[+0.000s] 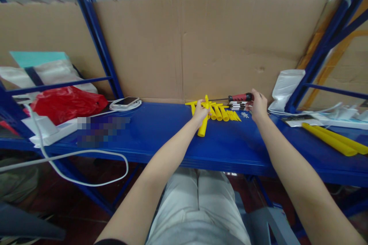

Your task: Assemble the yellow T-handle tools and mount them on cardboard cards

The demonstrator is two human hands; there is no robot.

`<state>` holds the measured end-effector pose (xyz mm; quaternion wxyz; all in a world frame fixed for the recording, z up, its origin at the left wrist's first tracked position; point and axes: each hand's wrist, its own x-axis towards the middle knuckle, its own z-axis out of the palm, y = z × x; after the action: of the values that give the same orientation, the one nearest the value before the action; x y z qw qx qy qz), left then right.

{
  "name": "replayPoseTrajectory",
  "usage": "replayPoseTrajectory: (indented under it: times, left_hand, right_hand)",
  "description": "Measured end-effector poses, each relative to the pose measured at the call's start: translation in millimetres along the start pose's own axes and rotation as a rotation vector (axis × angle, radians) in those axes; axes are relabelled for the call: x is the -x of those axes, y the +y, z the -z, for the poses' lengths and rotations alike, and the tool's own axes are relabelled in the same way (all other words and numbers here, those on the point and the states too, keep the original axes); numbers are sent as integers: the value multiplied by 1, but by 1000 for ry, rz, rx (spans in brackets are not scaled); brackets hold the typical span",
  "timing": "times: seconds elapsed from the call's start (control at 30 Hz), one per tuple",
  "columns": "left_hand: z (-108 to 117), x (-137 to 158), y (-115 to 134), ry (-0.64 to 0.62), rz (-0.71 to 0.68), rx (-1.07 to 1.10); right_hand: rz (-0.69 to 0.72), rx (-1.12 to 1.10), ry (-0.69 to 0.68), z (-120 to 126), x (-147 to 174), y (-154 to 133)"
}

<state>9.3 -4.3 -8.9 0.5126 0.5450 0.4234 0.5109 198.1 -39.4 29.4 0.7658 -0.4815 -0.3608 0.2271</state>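
Note:
My left hand [200,112] is closed around a yellow plastic T-shaped piece [203,127], whose tubular end points down toward me. A screwdriver [240,97] with a red and black handle lies level in the grip of my right hand [259,104]. Its thin shaft reaches left to the upper part of the yellow piece; whether the tip touches is too small to tell. Just behind and right of my left hand lie several more yellow T-shaped pieces [223,113] and small yellow pointed parts [234,115]. Small silvery bits [244,115] and black-and-white items [238,105] lie below the screwdriver.
Cardboard [224,46] stands behind the blue shelf [161,130]. At left are a phone [128,101] on a coiled white cable, a red plastic bag [70,103] and a power strip [61,130]. Long yellow tubes [330,139] and a white pouch [286,90] lie right.

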Motion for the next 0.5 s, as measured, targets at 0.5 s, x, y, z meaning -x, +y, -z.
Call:
replayPoseTrajectory:
  times: [0.5]
  left_hand:
    - [1, 0, -1, 15, 26, -19]
  right_hand:
    - [37, -19, -41, 4, -7, 7]
